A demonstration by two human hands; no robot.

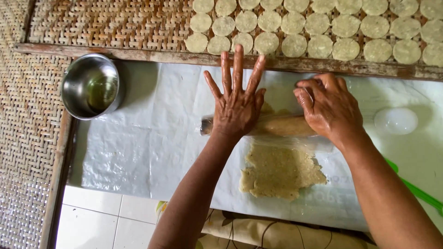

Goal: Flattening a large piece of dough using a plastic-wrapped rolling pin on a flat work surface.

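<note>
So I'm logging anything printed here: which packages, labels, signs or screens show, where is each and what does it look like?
Clear plastic sheet: lies over the flattened dough under the rolling pin; transparent, with faint grey printing near its lower right part.
White plastic sheet: covers the work surface; crinkled, plain, no print seen.
No boxes, labels, signs or screens show.

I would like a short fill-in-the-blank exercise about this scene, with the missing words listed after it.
1. Both hands, the left hand and the right hand, press on a ____ pin.
2. The flattened dough lies under a clear ____ sheet.
3. The steel bowl stands to the ____ of the hands.
4. The cut dough discs lie in rows on a woven ____.

Missing words: rolling; plastic; left; mat
</note>
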